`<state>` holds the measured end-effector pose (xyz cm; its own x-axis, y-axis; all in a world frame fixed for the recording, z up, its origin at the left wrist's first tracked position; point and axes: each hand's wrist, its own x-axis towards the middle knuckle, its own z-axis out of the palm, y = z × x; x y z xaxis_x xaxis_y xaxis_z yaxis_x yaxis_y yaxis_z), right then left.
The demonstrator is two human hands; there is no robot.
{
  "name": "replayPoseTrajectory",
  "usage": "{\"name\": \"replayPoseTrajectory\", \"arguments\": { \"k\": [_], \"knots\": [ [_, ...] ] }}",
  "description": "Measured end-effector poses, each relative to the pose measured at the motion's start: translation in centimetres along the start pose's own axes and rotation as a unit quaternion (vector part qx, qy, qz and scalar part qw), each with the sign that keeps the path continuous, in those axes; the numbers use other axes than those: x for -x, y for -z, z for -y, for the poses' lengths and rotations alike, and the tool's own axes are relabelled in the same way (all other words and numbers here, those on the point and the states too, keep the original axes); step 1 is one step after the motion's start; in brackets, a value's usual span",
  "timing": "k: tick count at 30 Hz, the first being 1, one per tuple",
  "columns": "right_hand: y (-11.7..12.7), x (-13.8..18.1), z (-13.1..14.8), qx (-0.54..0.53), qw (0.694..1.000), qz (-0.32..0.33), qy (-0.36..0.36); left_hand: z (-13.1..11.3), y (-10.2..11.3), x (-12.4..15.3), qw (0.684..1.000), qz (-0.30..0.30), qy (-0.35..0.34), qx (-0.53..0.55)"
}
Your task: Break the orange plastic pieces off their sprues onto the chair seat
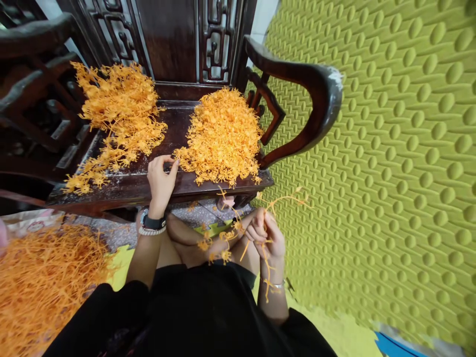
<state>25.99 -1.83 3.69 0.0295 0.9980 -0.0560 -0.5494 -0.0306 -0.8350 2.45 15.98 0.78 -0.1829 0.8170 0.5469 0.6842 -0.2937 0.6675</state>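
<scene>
At the left edge of a heap of small orange plastic flower pieces (225, 136), the thumb and forefinger of my left hand (162, 181) are pinched on a flower piece. My right hand (266, 235) is raised over my lap, its fingers closed round branching orange plastic stems (267, 272). Thin ends of these stems stick out above and below the fist. Several orange flower pieces (226, 238) hang to the left of this hand on thin stalks. Both heaps lie on a dark wooden chair seat (178, 129); the second heap of flower sprays (122, 109) is at the left.
A carved chair arm (316, 99) curves round the right side, beside a yellow-green textured wall covering (390, 148). On the floor at lower left lies a large mass of thin orange stems (52, 292). Yellow foam mat (122, 267) shows under my crossed legs.
</scene>
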Motion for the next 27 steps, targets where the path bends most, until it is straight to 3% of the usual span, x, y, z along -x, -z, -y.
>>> {"name": "replayPoseTrajectory", "arguments": {
  "k": [3, 5, 7, 10, 12, 17, 21, 23, 25, 27],
  "knots": [
    [-0.4, 0.0, -0.3, -0.006, 0.999, 0.022, -0.030, -2.8, 1.6, 1.2, 0.997, -0.036, -0.041, 0.048],
    [-0.9, -0.1, -0.5, -0.010, 0.997, 0.046, -0.061, -5.3, 3.1, 2.6, 0.991, -0.005, -0.068, 0.116],
    [-1.5, -0.2, -0.9, -0.022, 0.993, 0.077, -0.090, -7.6, 4.4, 4.1, 0.974, 0.079, -0.090, 0.193],
    [-2.5, -0.5, -1.6, -0.038, 0.983, 0.129, -0.122, -10.0, 5.4, 6.0, 0.917, 0.240, -0.096, 0.304],
    [-3.1, -0.6, -2.0, -0.046, 0.976, 0.160, -0.138, -10.6, 5.5, 6.9, 0.892, 0.279, -0.068, 0.349],
    [-4.1, -0.8, -2.3, -0.063, 0.970, 0.177, -0.153, -9.5, 5.2, 7.5, 0.879, 0.260, 0.046, 0.398],
    [-4.6, -1.0, -2.0, -0.078, 0.977, 0.166, -0.110, -8.3, 5.5, 8.6, 0.843, 0.322, 0.061, 0.426],
    [-4.9, -1.1, -1.9, -0.088, 0.981, 0.151, -0.085, -8.0, 5.8, 10.0, 0.870, 0.275, 0.055, 0.406],
    [-5.2, -1.1, -1.7, -0.099, 0.984, 0.131, -0.073, -7.8, 6.2, 11.6, 0.917, 0.151, 0.037, 0.367],
    [-5.5, -1.2, -1.4, -0.105, 0.986, 0.107, -0.066, -7.6, 6.4, 13.2, 0.943, 0.054, 0.009, 0.329]
  ]
}}
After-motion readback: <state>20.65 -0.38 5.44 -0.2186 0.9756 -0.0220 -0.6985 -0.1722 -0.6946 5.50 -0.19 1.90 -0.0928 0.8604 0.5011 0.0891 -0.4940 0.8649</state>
